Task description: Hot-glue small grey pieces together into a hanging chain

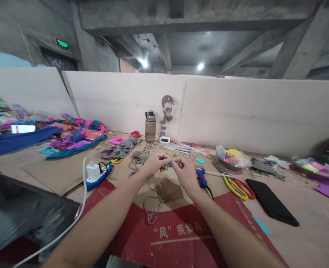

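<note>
Between the fingertips of both hands is a small teal piece, too small to make out its kind. My left hand pinches it from the left. From the other side my right hand pinches it with thumb and forefinger. Grey yarn lies in a loose loop on the cardboard below the hands. Just right of my right hand lies a blue glue gun. A teal scalloped cutout rests beyond it on the cardboard.
Scissors with yellow and red handles and a black phone lie at right. A bottle stands at the back. At left are a blue power strip, grey felt pieces and coloured fabric.
</note>
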`<state>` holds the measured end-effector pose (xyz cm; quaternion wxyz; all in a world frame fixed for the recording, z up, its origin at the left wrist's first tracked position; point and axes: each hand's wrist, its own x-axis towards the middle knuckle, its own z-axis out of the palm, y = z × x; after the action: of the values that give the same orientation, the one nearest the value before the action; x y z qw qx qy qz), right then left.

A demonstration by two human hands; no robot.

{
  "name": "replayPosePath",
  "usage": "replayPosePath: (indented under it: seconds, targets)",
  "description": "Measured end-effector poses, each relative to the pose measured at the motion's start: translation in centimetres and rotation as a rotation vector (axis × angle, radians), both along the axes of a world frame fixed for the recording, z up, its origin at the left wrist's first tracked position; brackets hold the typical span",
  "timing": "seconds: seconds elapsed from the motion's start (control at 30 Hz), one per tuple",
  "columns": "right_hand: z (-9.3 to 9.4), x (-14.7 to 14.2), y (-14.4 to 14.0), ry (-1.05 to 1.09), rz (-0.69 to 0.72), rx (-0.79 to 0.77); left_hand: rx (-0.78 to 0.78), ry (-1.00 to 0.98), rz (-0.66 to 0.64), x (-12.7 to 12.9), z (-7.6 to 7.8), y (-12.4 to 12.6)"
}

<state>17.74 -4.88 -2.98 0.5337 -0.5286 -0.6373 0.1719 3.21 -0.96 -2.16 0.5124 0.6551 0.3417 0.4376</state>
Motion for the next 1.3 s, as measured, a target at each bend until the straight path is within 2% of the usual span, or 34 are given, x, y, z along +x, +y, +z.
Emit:
replayPosePath:
  seconds: [0.27,0.43,0.53,0.67,0.87,1.0,1.2,1.3]
  targets:
    - [-0.3,0.1,0.4,0.056,0.093,-0.037,-0.033,-0.017,-0.005,-0.3,-0.1,0.1]
    - [0.0,0.1,0.4,0.148,0.099,-0.061,-0.127,-0.105,-0.147,-0.6,0.0,0.2]
    - [-0.1,0.2,0.7,0.213,0.111,-0.067,-0.193,-0.187,-0.188,-0.7,0.2,0.2]
    - [-0.6,0.2,1.1,0.261,0.142,-0.056,-0.238,-0.242,-0.154,-0.5,0.0,0.2]
    - [-0.9,0.1,1.2,0.238,0.13,-0.038,-0.176,-0.126,-0.109,-0.1,-1.1,0.7]
    - [-1.0,0.1,1.1,0.225,0.122,-0.045,-0.165,-0.119,-0.048,0.0,-1.3,0.8]
    - [-1.1,-0.2,1.2,0.256,0.072,-0.026,-0.134,-0.121,-0.079,0.0,-1.1,0.4]
    - [-1.4,-0.3,1.3,0.251,0.064,-0.011,-0.107,-0.111,-0.051,0.1,-1.3,0.5]
